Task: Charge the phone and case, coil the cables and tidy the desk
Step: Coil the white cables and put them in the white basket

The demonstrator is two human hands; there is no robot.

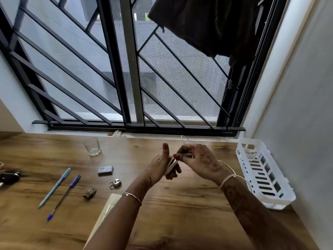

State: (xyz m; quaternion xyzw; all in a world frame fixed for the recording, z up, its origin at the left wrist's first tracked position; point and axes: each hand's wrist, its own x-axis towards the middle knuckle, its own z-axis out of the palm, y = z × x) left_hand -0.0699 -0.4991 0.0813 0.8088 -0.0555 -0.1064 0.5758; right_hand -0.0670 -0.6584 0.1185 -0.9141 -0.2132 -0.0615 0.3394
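Observation:
Over the middle of the wooden desk [180, 204] both my hands work a thin white cable [227, 164]. My left hand [160, 166] holds several wound loops of it, thumb pointing up. My right hand [200, 159] pinches the cable just right of those loops. One strand arcs up behind my right hand toward the window sill. Another trails past my right wrist toward the white plastic basket [273, 186] at the right wall. A second coiled white cable [249, 153] lies in the basket's far end.
On the desk's left half lie a glass tumbler [92, 146], a small grey box [105, 170], a padlock [115, 183], two pens [55, 186], a small dark metal object [89, 193] and dark items [9, 176] at the left edge. A pale flat object [108, 210] sits under my left forearm.

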